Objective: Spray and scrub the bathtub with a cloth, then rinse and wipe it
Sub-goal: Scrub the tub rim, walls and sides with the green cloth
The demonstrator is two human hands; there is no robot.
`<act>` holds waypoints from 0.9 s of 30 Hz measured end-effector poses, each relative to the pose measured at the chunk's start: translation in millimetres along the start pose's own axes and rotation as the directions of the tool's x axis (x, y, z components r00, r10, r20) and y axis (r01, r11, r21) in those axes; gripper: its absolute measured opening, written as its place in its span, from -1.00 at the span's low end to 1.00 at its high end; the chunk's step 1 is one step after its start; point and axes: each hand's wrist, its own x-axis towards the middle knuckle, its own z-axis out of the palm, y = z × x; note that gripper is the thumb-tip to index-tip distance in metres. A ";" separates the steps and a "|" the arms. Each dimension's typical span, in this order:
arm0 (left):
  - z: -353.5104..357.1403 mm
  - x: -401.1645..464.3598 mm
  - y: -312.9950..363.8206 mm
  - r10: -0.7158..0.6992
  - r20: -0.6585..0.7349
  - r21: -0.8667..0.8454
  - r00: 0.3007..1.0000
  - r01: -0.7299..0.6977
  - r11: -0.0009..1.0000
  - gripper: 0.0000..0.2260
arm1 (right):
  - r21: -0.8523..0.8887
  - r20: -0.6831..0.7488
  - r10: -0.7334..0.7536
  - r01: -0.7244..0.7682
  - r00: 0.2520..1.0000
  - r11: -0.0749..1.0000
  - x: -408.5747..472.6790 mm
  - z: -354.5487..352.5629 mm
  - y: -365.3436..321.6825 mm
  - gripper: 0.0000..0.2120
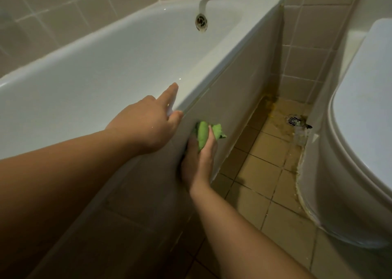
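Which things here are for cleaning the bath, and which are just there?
For the job: bathtub, green cloth held in the right hand, left hand resting on the tub's rim.

Just there: toilet, floor drain, wall tiles.

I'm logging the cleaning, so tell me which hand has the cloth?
The right hand grips the green cloth against the bathtub's side panel; the left hand rests on the rim, holding nothing.
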 end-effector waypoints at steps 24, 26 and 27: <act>-3.9 33.0 13.0 0.026 -0.003 -0.090 1.000 -0.026 0.996 -0.51 | -0.064 0.057 -0.283 0.287 0.957 0.956 -0.8 -4.4 -57.5 -0.54; -4.5 31.8 11.3 0.033 -0.017 -0.110 0.999 -0.034 0.993 -0.51 | -0.075 0.019 -0.187 0.188 0.982 0.979 35.9 -8.1 -68.5 -0.55; -4.6 31.6 11.4 0.032 -0.024 -0.122 0.999 -0.035 0.992 -0.52 | -0.083 0.001 -0.157 0.157 0.988 0.984 50.6 -11.2 -75.1 -0.55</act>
